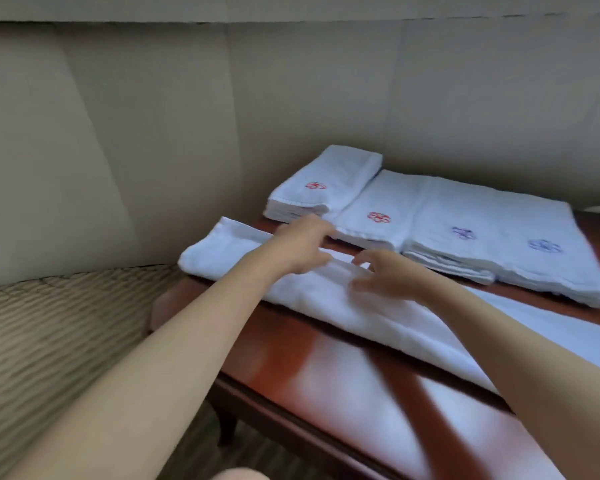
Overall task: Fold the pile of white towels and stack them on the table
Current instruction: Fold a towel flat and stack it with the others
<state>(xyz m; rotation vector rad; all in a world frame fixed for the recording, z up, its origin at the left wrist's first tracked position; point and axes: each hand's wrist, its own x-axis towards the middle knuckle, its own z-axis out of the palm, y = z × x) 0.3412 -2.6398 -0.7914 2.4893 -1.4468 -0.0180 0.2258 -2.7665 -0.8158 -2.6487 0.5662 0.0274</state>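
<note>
The long white towel (326, 299) lies across the near part of the tabletop (326, 368), already doubled lengthwise into a narrow strip; one end reaches the left corner of the tabletop and the other runs off past my right forearm. My left hand (300, 245) rests on its far edge with fingers fairly straight, pressing more than gripping. My right hand (388, 275) sits just beside it on the strip, fingers spread and slightly bent over the cloth; motion blur keeps me from telling whether they pinch a fold or only touch it.

Behind the strip, by the wall, the finished work sits: a folded stack with a red flower mark (321, 183) at the far left, a second red-marked stack (378, 209) beside it, and a wider stack with blue marks (499, 237) to the right.

I judge the next fold is crosswise, and the risks are plain. The layers may slide apart if I lift only the top one, leaving a crooked edge. The left end sits at the tabletop corner, so a careless tug could drag it off toward the patterned carpet (49, 341). My left hand is also close to the second stack and could knock it out of line.
</note>
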